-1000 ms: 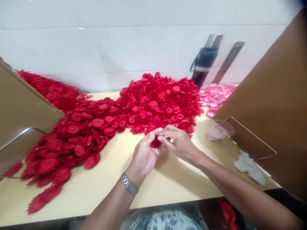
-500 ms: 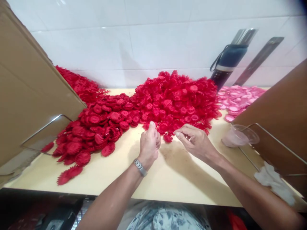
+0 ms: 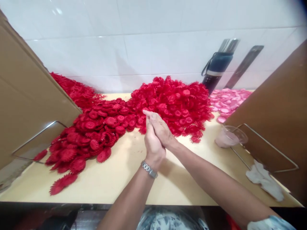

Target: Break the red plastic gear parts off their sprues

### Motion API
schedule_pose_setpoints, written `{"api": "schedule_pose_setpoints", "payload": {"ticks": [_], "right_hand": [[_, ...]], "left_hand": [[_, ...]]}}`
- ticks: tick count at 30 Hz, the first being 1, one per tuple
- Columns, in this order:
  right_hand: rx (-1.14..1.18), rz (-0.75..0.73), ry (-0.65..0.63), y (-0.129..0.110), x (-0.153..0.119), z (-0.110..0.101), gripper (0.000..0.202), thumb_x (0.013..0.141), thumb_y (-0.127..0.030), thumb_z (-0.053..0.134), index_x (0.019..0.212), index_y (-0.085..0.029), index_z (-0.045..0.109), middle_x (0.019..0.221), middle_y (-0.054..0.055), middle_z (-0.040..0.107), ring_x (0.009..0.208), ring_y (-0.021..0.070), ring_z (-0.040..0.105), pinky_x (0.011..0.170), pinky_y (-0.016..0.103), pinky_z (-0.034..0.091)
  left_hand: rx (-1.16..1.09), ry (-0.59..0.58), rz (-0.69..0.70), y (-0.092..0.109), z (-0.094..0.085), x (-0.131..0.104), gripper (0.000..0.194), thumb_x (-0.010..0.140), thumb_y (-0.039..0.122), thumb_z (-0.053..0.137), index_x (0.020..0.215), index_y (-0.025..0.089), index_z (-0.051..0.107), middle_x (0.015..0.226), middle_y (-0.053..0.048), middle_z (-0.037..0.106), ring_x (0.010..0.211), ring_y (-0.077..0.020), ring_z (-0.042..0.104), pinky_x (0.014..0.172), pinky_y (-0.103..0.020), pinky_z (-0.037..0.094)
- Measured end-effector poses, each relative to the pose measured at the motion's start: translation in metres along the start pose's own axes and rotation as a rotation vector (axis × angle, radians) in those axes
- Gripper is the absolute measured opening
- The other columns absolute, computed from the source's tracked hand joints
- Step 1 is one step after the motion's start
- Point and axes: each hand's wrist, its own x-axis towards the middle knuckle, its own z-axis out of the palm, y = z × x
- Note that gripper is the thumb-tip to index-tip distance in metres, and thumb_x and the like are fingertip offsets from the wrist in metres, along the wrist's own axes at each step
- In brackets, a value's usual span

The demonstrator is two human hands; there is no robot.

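My left hand [image 3: 153, 147], with a metal watch on the wrist, and my right hand [image 3: 161, 127] are pressed palm to palm over the table, in front of the red heaps. The right fingers lie across the left palm and fingers. Whatever may be between the palms is hidden. Behind the hands rises a heap of bright red fringed flower pieces [image 3: 172, 99]. To the left lies a heap of darker red round pieces with notched edges [image 3: 88, 127], some stacked together.
Pink petals [image 3: 227, 100] lie at the back right, near a dark blue bottle [image 3: 217, 65] and a metal strip [image 3: 246, 65]. A clear cup [image 3: 229, 137] and crumpled tissue [image 3: 263, 179] are at the right. Cardboard panels [image 3: 31, 92] with wire supports stand on both sides.
My right hand has moved left onto my left hand, and the palms now meet. The view has shifted slightly. A small red piece now sits at the front right of the bright heap.
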Motion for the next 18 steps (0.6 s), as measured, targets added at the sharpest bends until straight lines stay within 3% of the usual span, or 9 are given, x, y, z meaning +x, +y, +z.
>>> {"api": "schedule_pose_setpoints", "payload": {"ticks": [4,7,12,18], "right_hand": [[0.01,0.035,-0.069,-0.01,-0.011,0.004,0.067,0.088,-0.062,0.02,0.134,-0.019,0.042,0.141,0.001,0.036,0.134,0.0169,0.022,0.115,0.032,0.009],[0.005,0.071,-0.087,-0.018,-0.02,0.003,0.066,0.088,-0.063,0.018,0.139,-0.024,0.032,0.146,-0.004,0.025,0.137,0.0154,0.01,0.115,0.034,0.004],[0.03,0.116,-0.085,-0.026,-0.037,0.004,0.065,0.087,-0.065,0.016,0.141,-0.03,0.025,0.148,-0.007,0.017,0.138,0.0185,0.008,0.113,0.044,-0.001],[0.042,0.292,0.078,-0.011,-0.012,-0.005,0.069,0.088,-0.063,0.018,0.144,-0.023,0.015,0.149,-0.003,0.011,0.138,0.019,0.004,0.112,0.046,-0.002]], "left_hand": [[-0.046,0.0,0.071,0.007,0.001,0.008,0.048,0.091,0.043,0.026,0.132,0.024,0.041,0.14,0.001,0.041,0.129,-0.0142,0.035,0.104,-0.025,0.033],[-0.044,-0.062,0.046,0.011,0.0,0.013,0.051,0.09,0.049,0.021,0.134,0.03,0.038,0.141,0.003,0.039,0.131,-0.0167,0.033,0.104,-0.029,0.034],[0.036,-0.114,-0.019,0.016,-0.002,0.019,0.056,0.089,0.055,0.017,0.141,0.036,0.016,0.149,0.003,0.023,0.131,-0.0198,0.033,0.105,-0.039,0.028],[0.006,-0.191,0.097,-0.005,0.004,0.016,0.055,0.086,0.058,0.025,0.136,0.036,0.034,0.149,0.008,0.02,0.137,-0.0186,0.016,0.11,-0.037,0.018]]}}
